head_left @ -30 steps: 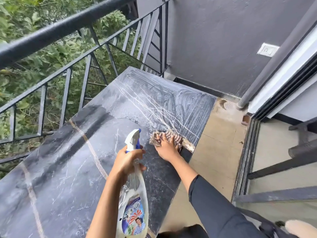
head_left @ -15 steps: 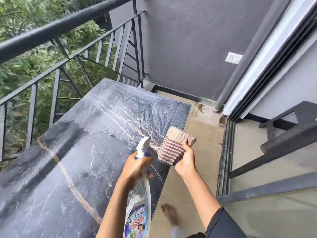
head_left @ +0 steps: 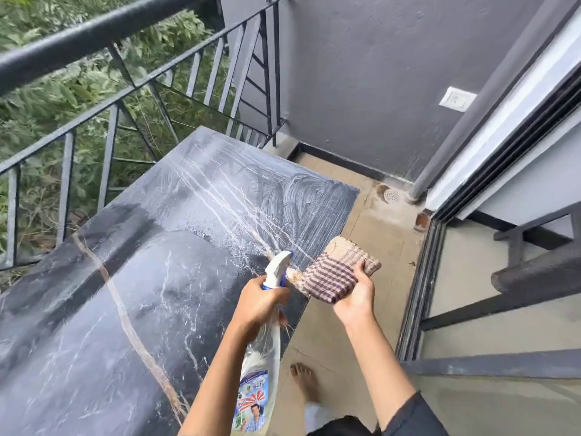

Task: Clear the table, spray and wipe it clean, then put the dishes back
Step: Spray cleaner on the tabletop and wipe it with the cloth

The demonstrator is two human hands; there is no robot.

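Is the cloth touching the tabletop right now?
Apart. The head view shows the cloth raised in the upturned right hand, beyond the tabletop edge and mostly over the floor.

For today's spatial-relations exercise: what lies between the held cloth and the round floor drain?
Only bare beige floor; nothing stands between the cloth in the right hand and the drain, as the head view shows.

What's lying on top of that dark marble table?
Only white cleaner streaks on the table; no dishes visible. The left hand and spray bottle hide a near-edge patch.
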